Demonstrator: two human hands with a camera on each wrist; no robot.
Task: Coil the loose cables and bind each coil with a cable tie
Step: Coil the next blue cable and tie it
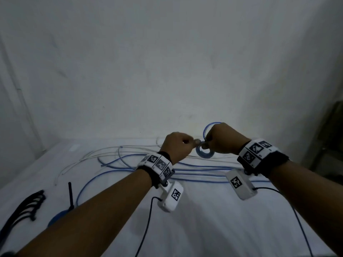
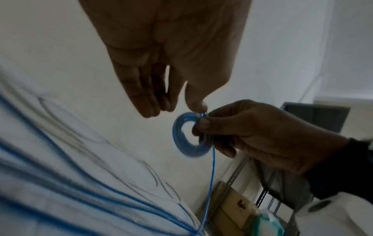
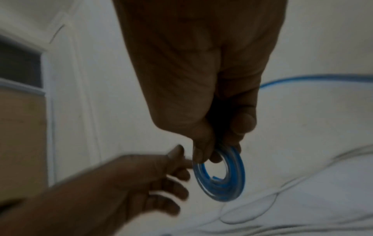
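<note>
Your right hand (image 1: 220,140) pinches the small blue coil (image 1: 204,152) in a closed grip, held above the far side of the white bench (image 1: 204,229). Your left hand (image 1: 176,145) meets it at the coil's rim, thumb and forefinger pinching the blue cable (image 2: 210,172). Loose cables (image 1: 130,160) lie beneath.

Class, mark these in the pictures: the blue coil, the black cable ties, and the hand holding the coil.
blue coil (image 3: 232,190), right wrist view, lower curve of the ring.
black cable ties (image 1: 27,205), head view, middle of the bundle.
right hand (image 1: 221,140), head view, back of the hand.
</note>
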